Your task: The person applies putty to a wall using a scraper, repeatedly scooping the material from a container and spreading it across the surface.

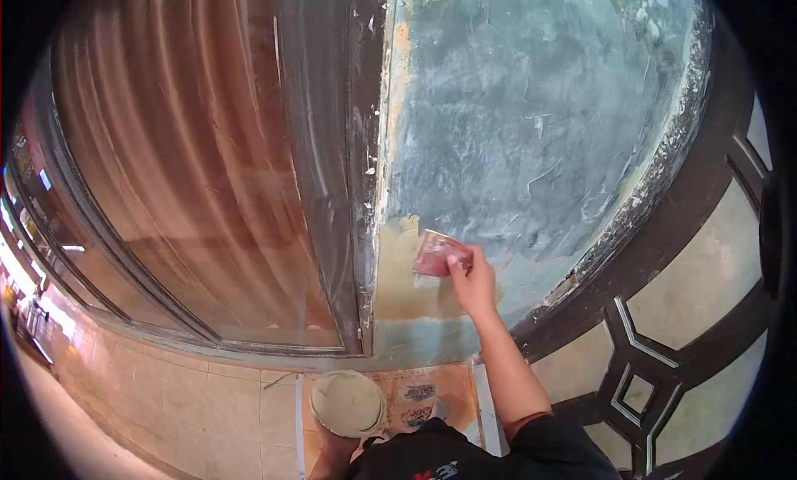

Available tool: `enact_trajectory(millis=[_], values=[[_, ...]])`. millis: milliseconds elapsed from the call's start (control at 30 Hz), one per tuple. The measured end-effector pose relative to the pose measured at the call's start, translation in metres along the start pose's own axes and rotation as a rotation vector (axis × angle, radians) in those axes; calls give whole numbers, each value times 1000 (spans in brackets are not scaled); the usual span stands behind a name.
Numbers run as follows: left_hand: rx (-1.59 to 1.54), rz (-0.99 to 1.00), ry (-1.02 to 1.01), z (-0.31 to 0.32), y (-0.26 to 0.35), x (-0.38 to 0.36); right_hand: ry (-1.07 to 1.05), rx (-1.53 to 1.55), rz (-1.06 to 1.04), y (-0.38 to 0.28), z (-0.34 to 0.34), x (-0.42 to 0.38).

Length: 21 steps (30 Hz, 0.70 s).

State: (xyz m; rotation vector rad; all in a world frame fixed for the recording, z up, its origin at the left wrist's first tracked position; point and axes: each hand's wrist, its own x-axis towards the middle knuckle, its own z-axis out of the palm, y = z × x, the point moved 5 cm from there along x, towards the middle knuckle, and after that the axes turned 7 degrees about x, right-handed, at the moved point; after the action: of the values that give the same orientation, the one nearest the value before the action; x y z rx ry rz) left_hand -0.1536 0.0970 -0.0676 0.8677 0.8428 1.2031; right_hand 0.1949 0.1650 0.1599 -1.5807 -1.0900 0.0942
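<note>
My right hand (475, 282) grips a flat reddish putty spreader (440, 254) between thumb and fingers. Its blade lies against the blue-grey wall (515, 139), at the edge of a patch of beige putty (396, 285). Low in the view, my left hand (334, 443) holds a round tub of putty (347, 404) from below and the side; most of its fingers are hidden under the tub. Pale putty fills the tub almost to its rim.
Left of the wall strip stands a dark door frame (332, 148) with glass and a brown curtain (174, 131) behind it. A dark panelled door (664, 339) curves along the right. Below me an orange-brown mat or board (452, 389) lies on the tiled floor (224, 397).
</note>
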Motion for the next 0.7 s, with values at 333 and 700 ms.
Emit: enact_trajectory(millis=[333, 700], values=[[447, 225, -146, 16, 30, -1, -20, -52, -35, -13, 14, -2], [367, 290, -135, 47, 74, -7, -87, 885, 646, 76, 48, -104]])
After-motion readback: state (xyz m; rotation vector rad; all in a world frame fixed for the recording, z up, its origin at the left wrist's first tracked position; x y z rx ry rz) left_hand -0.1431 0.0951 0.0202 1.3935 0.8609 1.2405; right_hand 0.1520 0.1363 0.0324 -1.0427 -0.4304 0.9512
